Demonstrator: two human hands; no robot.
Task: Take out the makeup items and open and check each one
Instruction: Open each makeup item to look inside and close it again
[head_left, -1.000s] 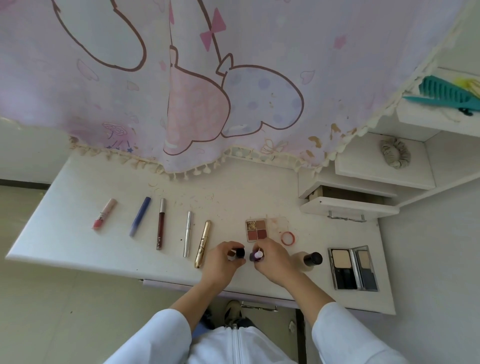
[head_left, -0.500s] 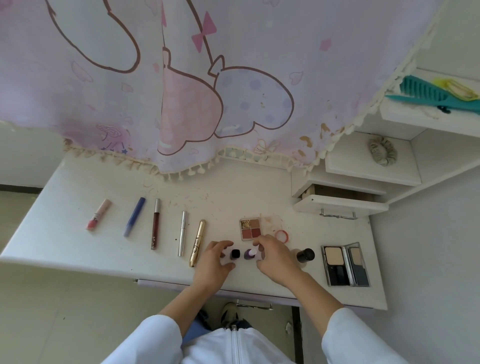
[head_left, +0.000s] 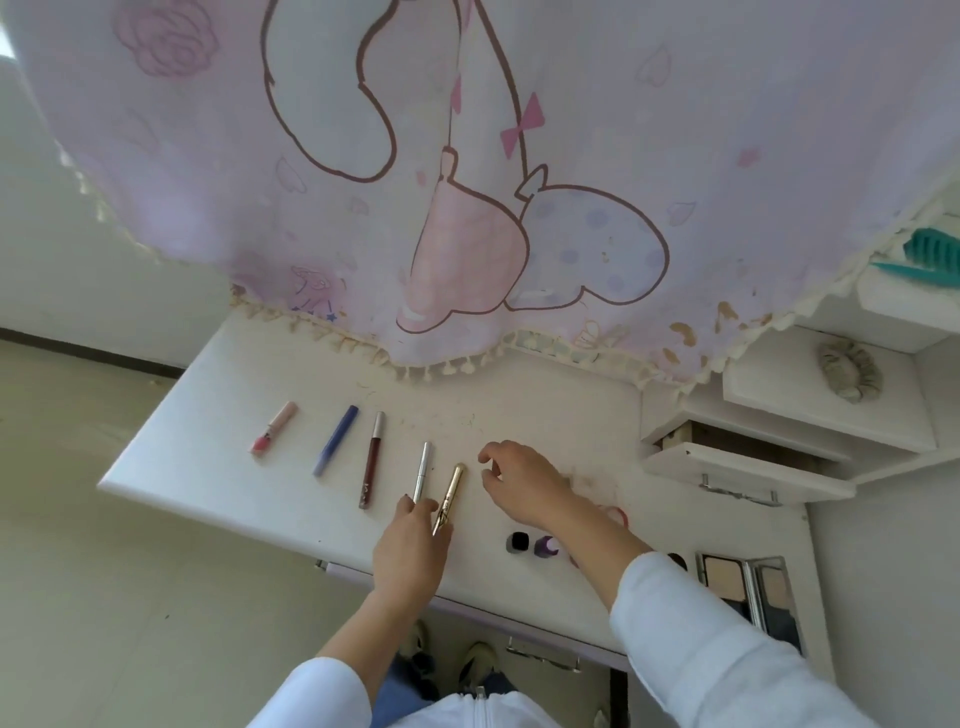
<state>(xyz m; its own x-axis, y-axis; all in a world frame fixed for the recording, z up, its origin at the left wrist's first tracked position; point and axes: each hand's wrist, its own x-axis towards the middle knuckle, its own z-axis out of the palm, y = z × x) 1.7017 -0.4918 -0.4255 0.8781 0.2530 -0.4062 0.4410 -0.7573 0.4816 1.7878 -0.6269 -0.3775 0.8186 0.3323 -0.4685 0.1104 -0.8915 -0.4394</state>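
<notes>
On the white desk (head_left: 218, 467) several makeup tubes lie in a row: a pink lip gloss (head_left: 274, 428), a blue tube (head_left: 336, 440), a dark red lip gloss (head_left: 371, 460), a silver tube (head_left: 422, 470) and a gold tube (head_left: 451, 493). My left hand (head_left: 410, 551) pinches the gold tube's near end, right beside the silver tube's end. My right hand (head_left: 519, 480) hovers just right of the gold tube's far end, fingers loosely curled and holding nothing. A black nail polish bottle (head_left: 518, 542) and a purple one (head_left: 545, 546) stand under my right forearm.
An open powder compact (head_left: 748, 587) lies at the desk's right front corner. A small drawer (head_left: 743, 467) stands ajar at the right. Shelves above it hold a scrunchie (head_left: 852, 376) and a teal comb (head_left: 930, 260). A pink curtain (head_left: 467, 208) hangs over the desk's back.
Both hands have let go of the two nail polish bottles and moved left. My left hand has reached the gold tube's near end, my right hand its far end.
</notes>
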